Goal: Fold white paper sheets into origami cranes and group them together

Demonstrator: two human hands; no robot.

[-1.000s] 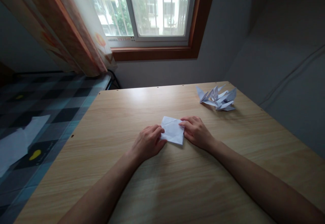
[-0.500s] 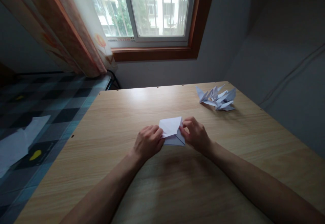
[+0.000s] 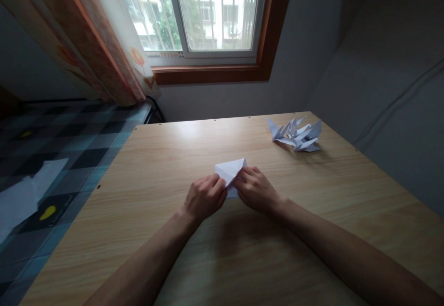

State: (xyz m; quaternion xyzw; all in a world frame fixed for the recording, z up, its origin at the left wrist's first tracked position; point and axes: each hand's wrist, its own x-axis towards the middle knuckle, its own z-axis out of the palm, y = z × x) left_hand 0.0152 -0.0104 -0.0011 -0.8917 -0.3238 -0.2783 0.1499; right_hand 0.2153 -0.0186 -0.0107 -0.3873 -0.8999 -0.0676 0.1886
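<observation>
A small folded white paper (image 3: 230, 170) lies on the wooden table (image 3: 173, 158) near its middle. My left hand (image 3: 204, 198) grips the paper's left edge with curled fingers. My right hand (image 3: 255, 189) presses and pinches the paper's right part, its fingers bent close to the left hand's. Only the far half of the paper shows; the near half is hidden under both hands.
A pile of folded white paper cranes (image 3: 297, 134) sits at the table's far right. To the left is a bed with a chequered cover (image 3: 69, 144) and a loose white sheet (image 3: 21, 195). A window (image 3: 204, 15) and a curtain (image 3: 90, 42) stand behind the table.
A flap of the paper was lifted and folded across to the left. My right hand moved left with it and now meets my left hand over the paper.
</observation>
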